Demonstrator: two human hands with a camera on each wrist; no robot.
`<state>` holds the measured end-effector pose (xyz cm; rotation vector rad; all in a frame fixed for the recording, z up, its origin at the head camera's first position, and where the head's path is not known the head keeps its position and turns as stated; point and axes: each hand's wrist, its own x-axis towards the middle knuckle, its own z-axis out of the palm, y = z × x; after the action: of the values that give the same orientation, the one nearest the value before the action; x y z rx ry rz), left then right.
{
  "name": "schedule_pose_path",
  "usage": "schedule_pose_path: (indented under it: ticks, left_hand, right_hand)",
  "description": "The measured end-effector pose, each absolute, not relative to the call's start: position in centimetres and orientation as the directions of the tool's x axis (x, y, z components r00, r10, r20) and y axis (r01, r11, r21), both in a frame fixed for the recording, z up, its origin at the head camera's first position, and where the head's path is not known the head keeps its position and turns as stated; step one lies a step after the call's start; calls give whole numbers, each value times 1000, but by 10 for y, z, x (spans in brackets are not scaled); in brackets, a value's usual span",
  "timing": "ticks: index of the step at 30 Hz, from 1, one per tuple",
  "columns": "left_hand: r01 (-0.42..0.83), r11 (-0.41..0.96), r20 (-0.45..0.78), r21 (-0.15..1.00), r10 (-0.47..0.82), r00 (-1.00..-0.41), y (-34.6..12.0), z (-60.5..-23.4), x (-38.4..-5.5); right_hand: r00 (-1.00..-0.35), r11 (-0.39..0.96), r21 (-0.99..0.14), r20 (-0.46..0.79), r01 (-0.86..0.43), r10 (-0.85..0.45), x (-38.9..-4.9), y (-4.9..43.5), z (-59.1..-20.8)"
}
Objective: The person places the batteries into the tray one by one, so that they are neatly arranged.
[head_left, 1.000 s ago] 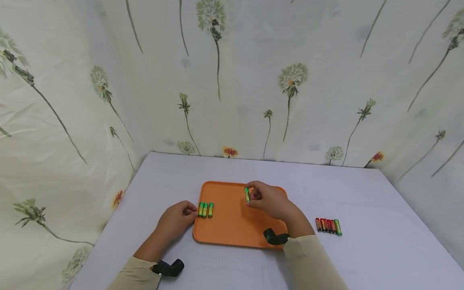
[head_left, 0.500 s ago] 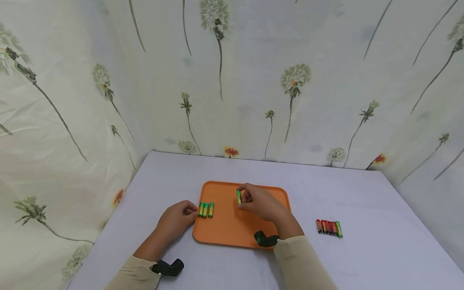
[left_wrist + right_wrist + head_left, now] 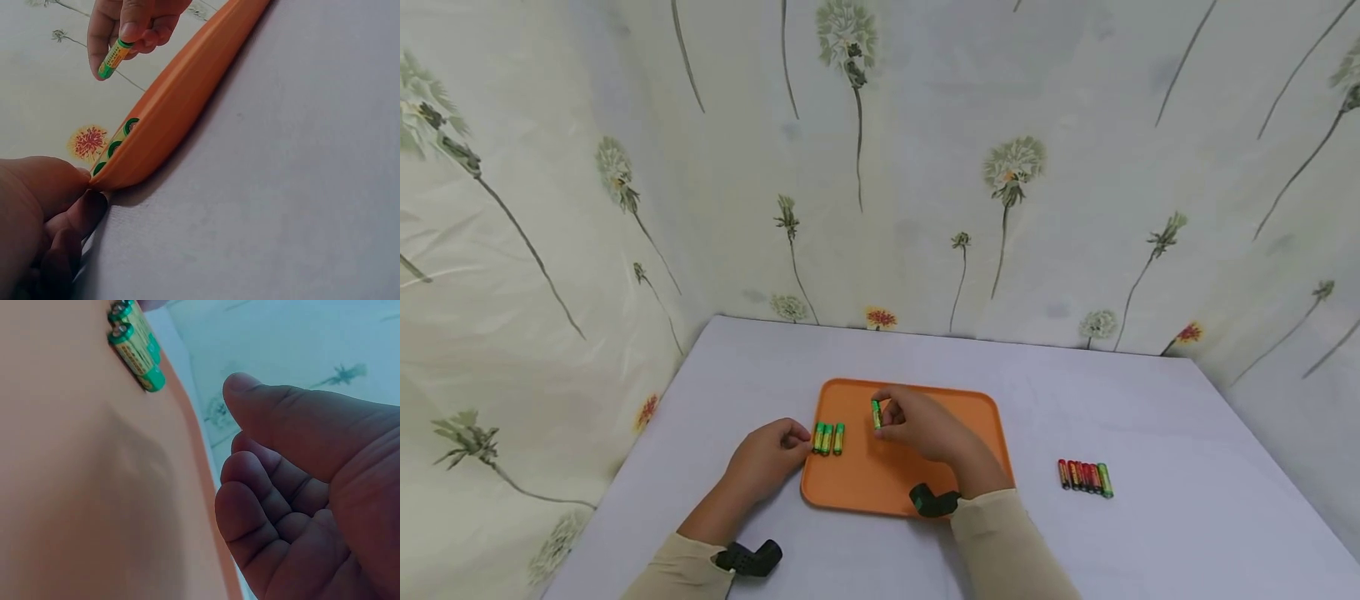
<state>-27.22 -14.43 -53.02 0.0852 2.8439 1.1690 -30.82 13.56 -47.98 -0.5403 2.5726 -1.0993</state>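
Observation:
My right hand pinches a green-and-yellow battery by its ends, thumb against fingertip, above the orange tray. The left wrist view shows this held battery tilted, clear of the tray's rim. In the right wrist view the thumb and curled fingers show, but the battery is hidden. Three similar batteries lie side by side at the tray's left edge, the rightmost battery slightly apart from the other two. At that same edge my left hand pinches the rim between thumb and finger.
Right of the tray, on the white-covered table, lies a row of several red batteries with one green battery at its right end. A flower-patterned curtain hangs behind the table and along its sides.
My right hand has moved left over the tray with the battery, closer to the three lying there. My left hand has stayed at the rim. The head view has shifted slightly.

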Motion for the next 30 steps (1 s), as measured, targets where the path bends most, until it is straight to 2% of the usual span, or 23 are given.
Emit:
schedule_pose_path:
  ticks: [16,30]
  left_hand:
    - [40,715,-26,698,82,-996,-145,-533,-275]
    - [43,704,-21,709,82,-996,-146,-531,-275]
  right_hand:
    - [-861,617,-754,-143,-226,-489,-312,110,-492]
    - [-864,693,-688,-196,-215,-463,-313,96,-500]
